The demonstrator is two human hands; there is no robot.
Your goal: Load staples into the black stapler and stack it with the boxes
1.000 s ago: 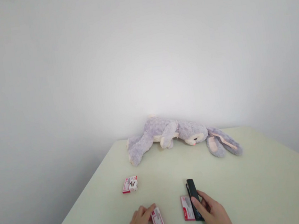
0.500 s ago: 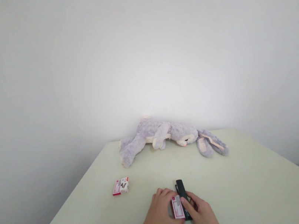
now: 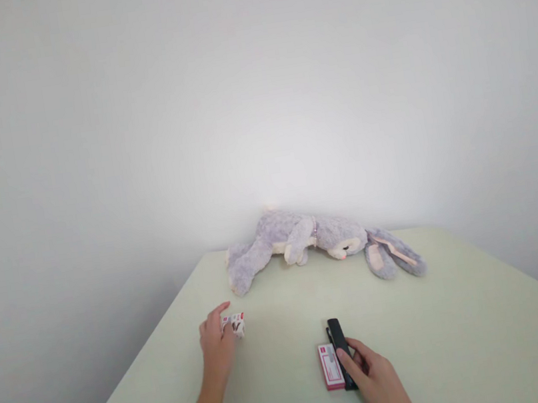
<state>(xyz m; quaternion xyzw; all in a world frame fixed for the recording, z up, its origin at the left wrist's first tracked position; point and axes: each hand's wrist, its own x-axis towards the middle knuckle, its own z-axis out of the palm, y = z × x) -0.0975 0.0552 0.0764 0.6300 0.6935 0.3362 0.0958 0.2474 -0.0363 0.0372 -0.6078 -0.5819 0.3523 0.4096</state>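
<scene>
On the left of the table, my left hand [image 3: 215, 344] is at a small white-and-red box [image 3: 238, 324] with a dark picture on it, covering its left part. Its thumb and forefinger are apart, and I cannot tell whether they press on the box. My right hand [image 3: 372, 368] is closed around a black stapler [image 3: 337, 336], thumb on top and fingers along its right side. Against the stapler's left side lies a second white-and-red box [image 3: 331, 367], with no hand on it.
A grey plush rabbit [image 3: 288, 229] lies on its side along the back of the pale green table [image 3: 281, 348], near the white wall [image 3: 253, 96]. The table's front edge shows at the lower left.
My left hand has let go of the box beside the stapler and moved left to the other box. My right hand stays on the stapler. The view has shifted slightly left.
</scene>
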